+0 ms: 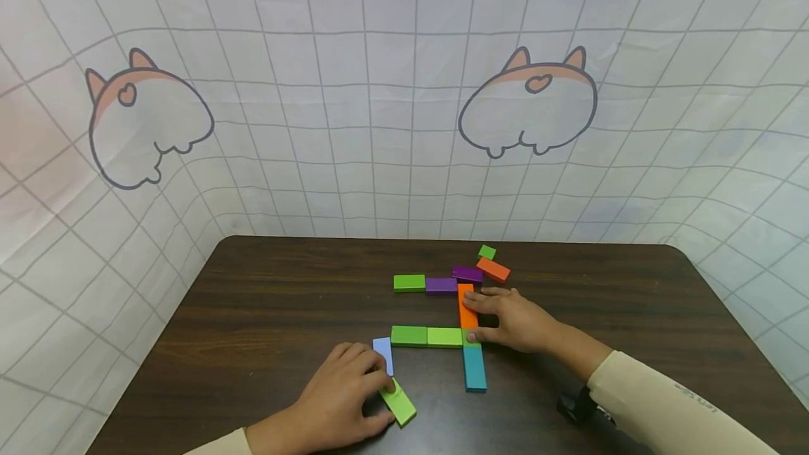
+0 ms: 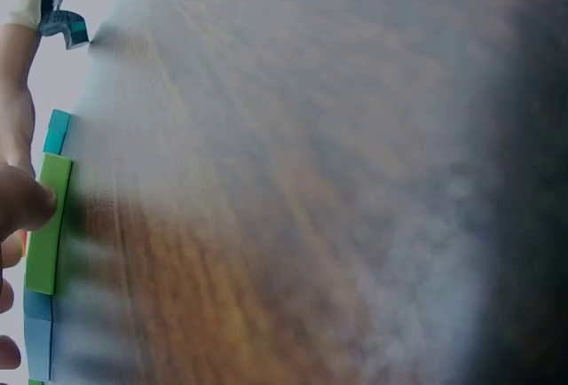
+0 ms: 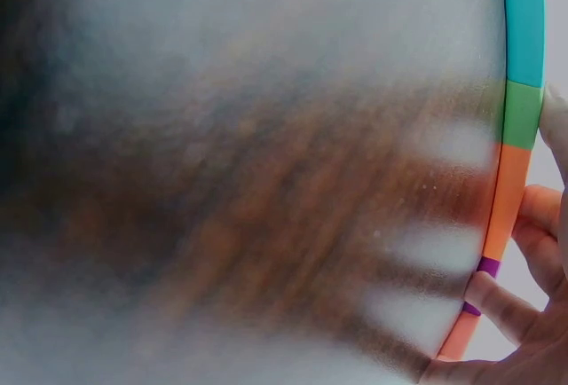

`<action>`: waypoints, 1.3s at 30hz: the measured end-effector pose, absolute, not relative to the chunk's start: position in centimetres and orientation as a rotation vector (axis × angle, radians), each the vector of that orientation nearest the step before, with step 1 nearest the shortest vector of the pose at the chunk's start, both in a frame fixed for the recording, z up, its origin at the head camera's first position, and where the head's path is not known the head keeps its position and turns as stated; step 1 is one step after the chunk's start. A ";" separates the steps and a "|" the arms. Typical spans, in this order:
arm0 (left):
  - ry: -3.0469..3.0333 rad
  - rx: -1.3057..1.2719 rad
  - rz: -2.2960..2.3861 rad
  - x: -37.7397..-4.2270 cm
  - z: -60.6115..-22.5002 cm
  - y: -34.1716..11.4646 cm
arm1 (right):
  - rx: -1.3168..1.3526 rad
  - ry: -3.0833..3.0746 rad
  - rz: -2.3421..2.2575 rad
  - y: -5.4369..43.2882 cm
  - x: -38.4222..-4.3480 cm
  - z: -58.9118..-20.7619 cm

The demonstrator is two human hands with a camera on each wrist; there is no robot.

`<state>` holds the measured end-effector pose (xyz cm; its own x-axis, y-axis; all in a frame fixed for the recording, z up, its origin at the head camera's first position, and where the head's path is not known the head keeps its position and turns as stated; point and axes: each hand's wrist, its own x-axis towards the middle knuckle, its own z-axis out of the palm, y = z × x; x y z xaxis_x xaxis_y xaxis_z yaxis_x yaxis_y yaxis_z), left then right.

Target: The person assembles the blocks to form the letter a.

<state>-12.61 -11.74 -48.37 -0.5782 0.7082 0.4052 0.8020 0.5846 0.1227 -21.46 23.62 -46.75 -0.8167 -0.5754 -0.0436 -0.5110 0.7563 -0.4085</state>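
My left hand (image 1: pixel 344 395) is at the near left of the laid-out blocks, fingers bent. Between its thumb and index finger it holds a light green block (image 1: pixel 403 409), angled against the end of a light blue block (image 1: pixel 383 355); the left wrist view shows a fingertip against the green block's (image 2: pixel 49 225) side. My right hand (image 1: pixel 515 318) reaches in from the right with fingers extended. Its fingertips touch an orange block (image 1: pixel 466 306), and its thumb rests on a small green block (image 1: pixel 470 340). Below that is a teal block (image 1: pixel 475 369).
A green block (image 1: pixel 409 336) and a light green block (image 1: pixel 444 338) form a row left of the small green one. Farther back lie a green block (image 1: pixel 409 284), two purple blocks (image 1: pixel 440 286), an orange-red block (image 1: pixel 493 269) and a small green block (image 1: pixel 487 252). A gridded cloth (image 1: pixel 392 125) surrounds the dark table (image 1: pixel 284 293).
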 end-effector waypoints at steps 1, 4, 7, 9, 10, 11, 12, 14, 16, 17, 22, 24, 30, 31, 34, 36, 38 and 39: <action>-2.498 -1.237 -0.439 -12.6 -48.4 -11.7 | -0.868 2.786 -0.574 23.6 -21.5 -46.8; -2.494 -1.258 -0.472 -12.8 -48.5 -11.8 | -0.863 2.787 -0.568 23.6 -21.5 -46.8; -2.516 -1.285 -0.490 -12.9 -48.5 -11.9 | -0.860 2.791 -0.564 23.6 -21.4 -46.8; -2.529 -1.299 -0.491 -12.9 -48.5 -12.0 | -0.861 2.792 -0.563 23.6 -21.5 -46.8; -2.533 -1.304 -0.489 -12.9 -48.4 -12.0 | -0.860 2.792 -0.564 23.6 -21.4 -46.8; -2.533 -1.309 -0.484 -13.0 -48.4 -12.0 | -0.860 2.792 -0.565 23.6 -21.4 -46.8; -2.529 -1.315 -0.481 -13.0 -48.4 -12.1 | -0.860 2.791 -0.567 23.6 -21.4 -46.8; -2.511 -1.323 -0.480 -13.1 -48.3 -12.1 | -0.859 2.790 -0.570 23.6 -21.4 -46.9; -2.493 -1.331 -0.481 -13.2 -48.3 -12.2 | -0.858 2.788 -0.575 23.6 -21.5 -47.0; -2.486 -1.335 -0.482 -13.2 -48.3 -12.2 | -0.859 2.788 -0.577 23.6 -21.5 -47.0; -2.456 -1.358 -0.473 -13.3 -48.2 -12.4 | -0.860 2.786 -0.590 23.6 -21.4 -47.1; -2.440 -1.366 -0.468 -13.3 -48.2 -12.5 | -0.856 2.788 -0.590 23.6 -21.4 -47.1; -2.406 -1.376 -0.480 -13.5 -48.1 -12.5 | -0.848 2.790 -0.579 23.5 -21.3 -47.0; -2.402 -1.377 -0.483 -13.5 -48.1 -12.5 | -0.848 2.791 -0.577 23.5 -21.3 -46.9; -2.393 -1.380 -0.484 -13.5 -48.1 -12.5 | -0.847 2.792 -0.572 23.5 -21.3 -46.9; -2.391 -1.381 -0.476 -13.5 -48.1 -12.5 | -0.849 2.793 -0.571 23.5 -21.3 -46.9; -2.392 -1.382 -0.464 -13.5 -48.0 -12.5 | -0.851 2.794 -0.570 23.4 -21.4 -46.8; -2.393 -1.383 -0.457 -13.6 -48.0 -12.5 | -0.851 2.793 -0.570 23.5 -21.4 -46.8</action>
